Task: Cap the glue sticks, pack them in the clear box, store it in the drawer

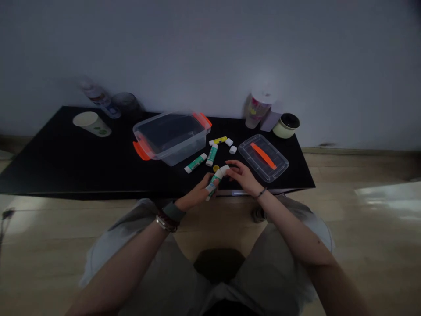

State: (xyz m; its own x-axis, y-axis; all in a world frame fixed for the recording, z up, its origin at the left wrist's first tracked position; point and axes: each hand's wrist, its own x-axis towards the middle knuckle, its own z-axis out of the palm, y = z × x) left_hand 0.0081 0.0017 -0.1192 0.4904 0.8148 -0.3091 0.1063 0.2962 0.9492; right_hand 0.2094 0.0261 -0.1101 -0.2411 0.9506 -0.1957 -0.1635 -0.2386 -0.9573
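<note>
My left hand point(199, 193) is wrapped round a green and white glue stick point(215, 179) over the table's front edge. At its upper end, the fingers of my right hand point(241, 174) pinch a white cap point(224, 169), which touches or nearly touches the stick. Just behind lies a small yellow cap point(216, 168). Two more green glue sticks point(196, 163) point(212, 155) lie on the black table, with a yellow glue stick point(218, 141) behind them. Two loose white caps point(229, 141) point(233, 150) are to their right.
An open clear box point(184, 151) with orange latches stands left of the sticks, and its clear lid point(263, 173) lies at the right. Farther out are a paper cup point(89, 123), a bottle point(101, 101), a dark jar point(127, 105), a patterned cup point(257, 109) and a pale pot point(285, 128).
</note>
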